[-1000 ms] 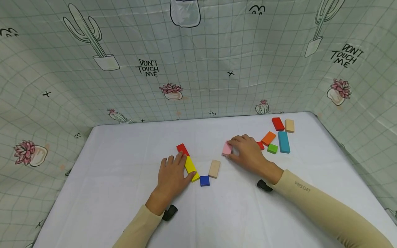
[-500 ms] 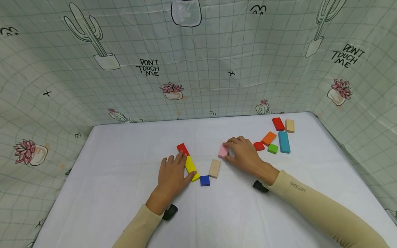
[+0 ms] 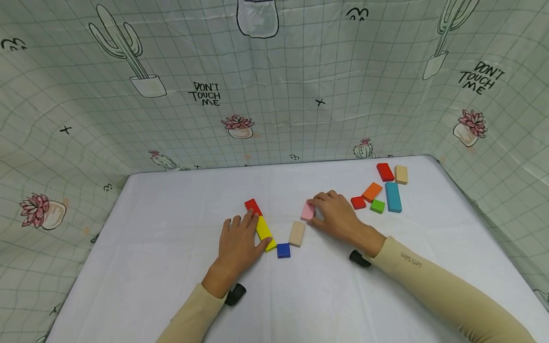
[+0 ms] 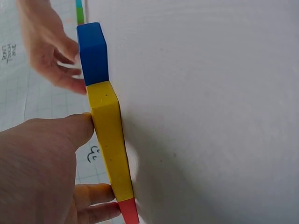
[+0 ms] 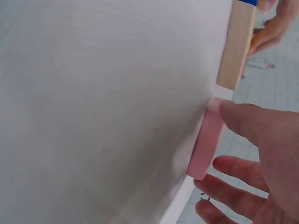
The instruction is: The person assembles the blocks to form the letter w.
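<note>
My right hand (image 3: 336, 214) pinches a pink block (image 5: 206, 140) by its ends, thumb at the near end and a fingertip at the far end. It lies just beyond a natural wood block (image 3: 297, 233), with a small gap between them in the right wrist view. With fingers spread, my left hand (image 3: 240, 245) rests against the long side of a yellow block (image 4: 112, 144), its fingertips reaching a red block (image 3: 253, 206) at the far end. A blue block (image 3: 283, 250) joins the yellow block's near end and the wood block's corner, making a bent row.
At the back right lie a small red block (image 3: 358, 203), an orange block (image 3: 371, 191), a green block (image 3: 377, 206), a teal block (image 3: 393, 197), another red block (image 3: 385, 172) and a tan block (image 3: 401, 174). A patterned cloth (image 3: 274, 71) walls the table (image 3: 171, 214).
My right hand has moved left and slightly nearer with the pink block, toward the wood block, uncovering the small red block. The left hand stays still.
</note>
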Available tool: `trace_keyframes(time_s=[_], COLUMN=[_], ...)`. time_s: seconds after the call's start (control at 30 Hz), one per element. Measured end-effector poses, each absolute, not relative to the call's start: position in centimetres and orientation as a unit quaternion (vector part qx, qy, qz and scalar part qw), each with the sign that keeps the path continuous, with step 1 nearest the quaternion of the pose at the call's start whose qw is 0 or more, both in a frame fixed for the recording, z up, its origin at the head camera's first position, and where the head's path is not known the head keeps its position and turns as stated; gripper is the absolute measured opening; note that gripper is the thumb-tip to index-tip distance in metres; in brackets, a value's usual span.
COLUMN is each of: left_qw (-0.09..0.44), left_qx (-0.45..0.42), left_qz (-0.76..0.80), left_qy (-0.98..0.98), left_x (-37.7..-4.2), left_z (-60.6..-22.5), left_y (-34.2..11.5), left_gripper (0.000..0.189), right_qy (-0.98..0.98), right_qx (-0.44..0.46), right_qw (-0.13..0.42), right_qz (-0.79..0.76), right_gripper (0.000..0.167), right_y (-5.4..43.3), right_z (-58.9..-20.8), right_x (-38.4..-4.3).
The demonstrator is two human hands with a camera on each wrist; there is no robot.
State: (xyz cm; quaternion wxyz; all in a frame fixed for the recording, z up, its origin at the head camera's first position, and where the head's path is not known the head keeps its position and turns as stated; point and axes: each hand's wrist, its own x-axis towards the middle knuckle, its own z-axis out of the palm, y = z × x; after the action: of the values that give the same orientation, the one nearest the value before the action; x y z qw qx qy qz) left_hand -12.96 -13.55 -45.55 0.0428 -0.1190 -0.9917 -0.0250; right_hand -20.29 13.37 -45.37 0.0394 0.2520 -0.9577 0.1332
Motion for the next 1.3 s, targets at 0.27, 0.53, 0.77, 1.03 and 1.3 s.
trace_keyframes(time_s=[0.27, 0.53, 0.77, 1.03, 1.3], left_qw=[0.043, 0.045, 0.046, 0.047, 0.053], left_qx=[-0.118, -0.12, -0.12, -0.118, -0.118], left_qz=[-0.023, -0.024, -0.026, -0.024, -0.019], left_qy=[-0.992, -0.991, -0.991, -0.992, -0.991], left_x=[-13.03, -12.9, -12.98, -13.07, -13.04], left_z=[-45.6, -45.63, -45.6, -45.61, -45.66], left_y=[-13.53, -13.52, -13.56, -13.53, -13.5], left_gripper=[0.072, 0.072, 0.072, 0.073, 0.072], right_qy=[-0.958, -0.955, -0.951, -0.948, -0.94], right_qx=[0.255, 0.269, 0.281, 0.292, 0.323], right_qw=[0.024, 0.032, 0.031, 0.025, 0.006], right_qz=[0.128, 0.119, 0.122, 0.126, 0.108], right_gripper=[0.054, 0.053, 0.052, 0.054, 0.052], right_y=[13.28, 12.54, 12.48, 12.68, 12.75], right_z=[-44.91, -44.95, -44.91, -44.89, -44.99], right_x=[-20.27, -20.27, -20.3, -20.39, -20.47])
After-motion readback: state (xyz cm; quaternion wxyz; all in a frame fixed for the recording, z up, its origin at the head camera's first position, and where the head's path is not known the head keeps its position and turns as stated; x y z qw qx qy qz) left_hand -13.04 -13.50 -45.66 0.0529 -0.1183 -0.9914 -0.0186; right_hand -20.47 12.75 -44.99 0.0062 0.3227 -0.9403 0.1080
